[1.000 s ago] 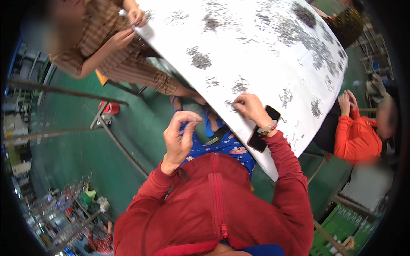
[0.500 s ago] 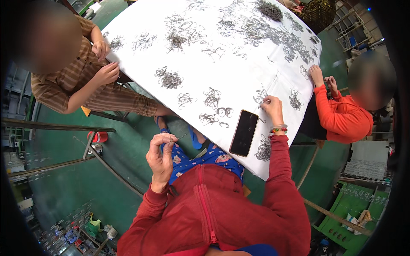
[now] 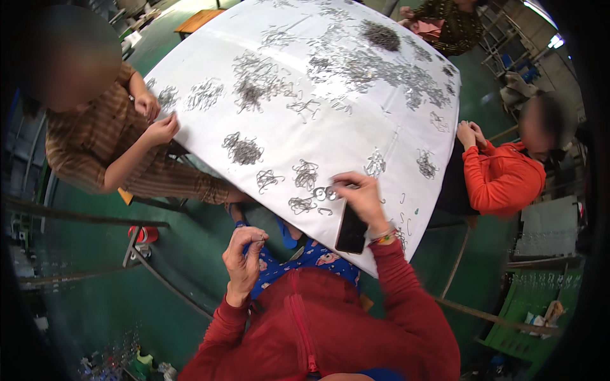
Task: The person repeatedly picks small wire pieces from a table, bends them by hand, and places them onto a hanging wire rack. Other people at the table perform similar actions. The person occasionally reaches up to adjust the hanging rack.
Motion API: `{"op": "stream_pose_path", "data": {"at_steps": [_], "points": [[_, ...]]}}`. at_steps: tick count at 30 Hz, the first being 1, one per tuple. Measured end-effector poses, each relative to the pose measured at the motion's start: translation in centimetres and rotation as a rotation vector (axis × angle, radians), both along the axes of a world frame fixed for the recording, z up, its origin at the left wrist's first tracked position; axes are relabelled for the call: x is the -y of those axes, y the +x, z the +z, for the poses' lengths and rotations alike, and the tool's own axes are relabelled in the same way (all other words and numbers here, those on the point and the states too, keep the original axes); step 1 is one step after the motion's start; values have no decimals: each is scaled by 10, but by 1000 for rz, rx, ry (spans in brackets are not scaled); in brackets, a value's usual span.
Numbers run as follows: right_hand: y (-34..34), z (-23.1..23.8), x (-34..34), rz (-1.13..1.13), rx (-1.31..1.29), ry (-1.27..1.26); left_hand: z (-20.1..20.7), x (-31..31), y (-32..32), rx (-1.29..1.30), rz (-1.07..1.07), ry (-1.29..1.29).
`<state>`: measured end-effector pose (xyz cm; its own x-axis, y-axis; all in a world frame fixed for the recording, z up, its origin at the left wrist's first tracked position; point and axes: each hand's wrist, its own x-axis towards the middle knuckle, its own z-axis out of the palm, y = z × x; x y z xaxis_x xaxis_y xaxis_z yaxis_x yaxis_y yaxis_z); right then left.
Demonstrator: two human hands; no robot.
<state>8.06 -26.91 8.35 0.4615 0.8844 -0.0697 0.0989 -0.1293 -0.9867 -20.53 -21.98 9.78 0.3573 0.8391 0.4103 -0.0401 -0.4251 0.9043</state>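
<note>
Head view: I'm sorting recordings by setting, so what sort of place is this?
Probably a workshop or small factory floor: several people are around a white table strewn with piles of bent metal pieces, on a green floor.

The right hand (image 3: 359, 193) reaches over the near part of the white table (image 3: 298, 143), its fingertips at two small round pieces (image 3: 325, 193). A dark phone (image 3: 351, 232) lies partly under that hand. To their left are a pile of bent wires (image 3: 305, 173) and a smaller pile (image 3: 301, 205). The left hand (image 3: 243, 261) is raised left of the near edge, thumb and forefinger close together; whether they grip anything is unclear. Co-workers sit at left in stripes (image 3: 105, 130) and at right in orange (image 3: 502, 181).
</note>
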Motion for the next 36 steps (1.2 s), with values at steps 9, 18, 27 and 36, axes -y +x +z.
{"op": "stream_pose_path", "data": {"at_steps": [9, 18, 27, 36], "points": [[-113, 64, -13, 309, -159, 228, 3, 5, 6, -52, 31, -111], [-132, 57, -10, 224, -148, 187, 3, -1, -2, -130, 47, 8], [-136, 46, -6, 188, -220, 246, -7, 3, -1, -244, 91, 25], [-135, 29, -11, 223, -372, 263, -33, -8, 0, 54, 144, -72]]}}
